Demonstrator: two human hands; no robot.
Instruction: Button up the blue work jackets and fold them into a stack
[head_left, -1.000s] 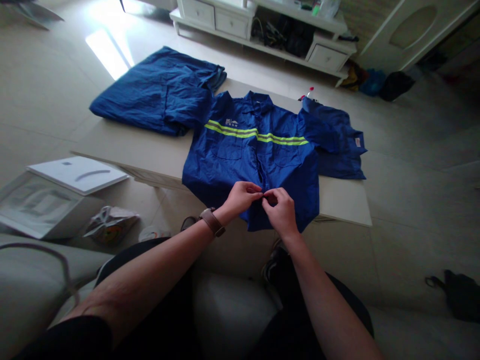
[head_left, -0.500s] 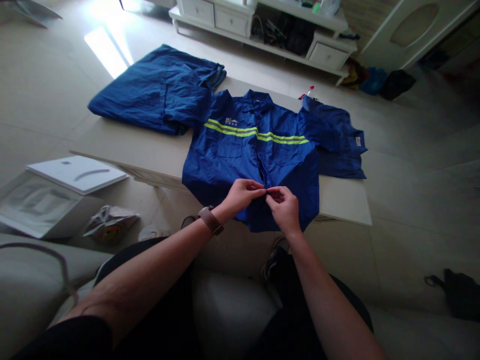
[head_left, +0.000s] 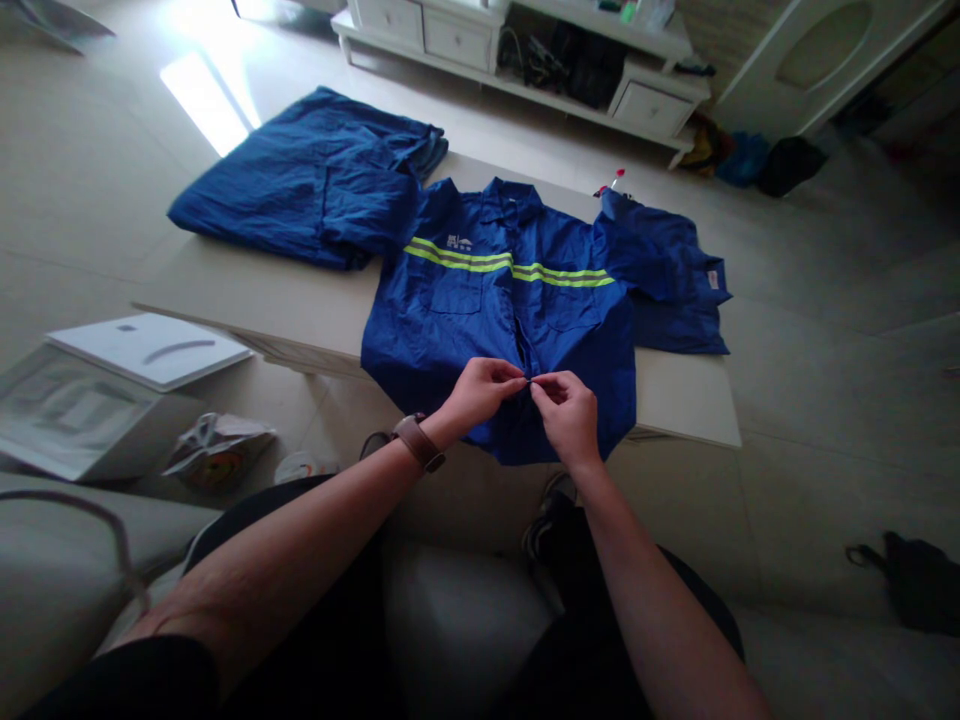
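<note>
A blue work jacket (head_left: 457, 290) with a yellow-and-grey reflective band lies front up, its collar away from me and its lower part over the near table edge. My left hand (head_left: 486, 388), with a brown-strapped watch at the wrist, pinches one side of the front opening low down. My right hand (head_left: 568, 408) pinches the other side, fingertips almost meeting the left ones. The front gapes a little just above my fingers. Whatever small fastening sits between the fingertips is too small to make out.
Folded blue clothing (head_left: 300, 185) lies on the low table (head_left: 300, 310) at the left. Another blue garment (head_left: 679, 270) with a collar lies at the right, partly under the jacket's sleeve. A white box (head_left: 142, 350) and a plastic bag (head_left: 217, 450) stand on the floor at left.
The view has shifted very slightly. Both hands stay pinched at the same spot on the jacket front, with only tiny finger movement.
</note>
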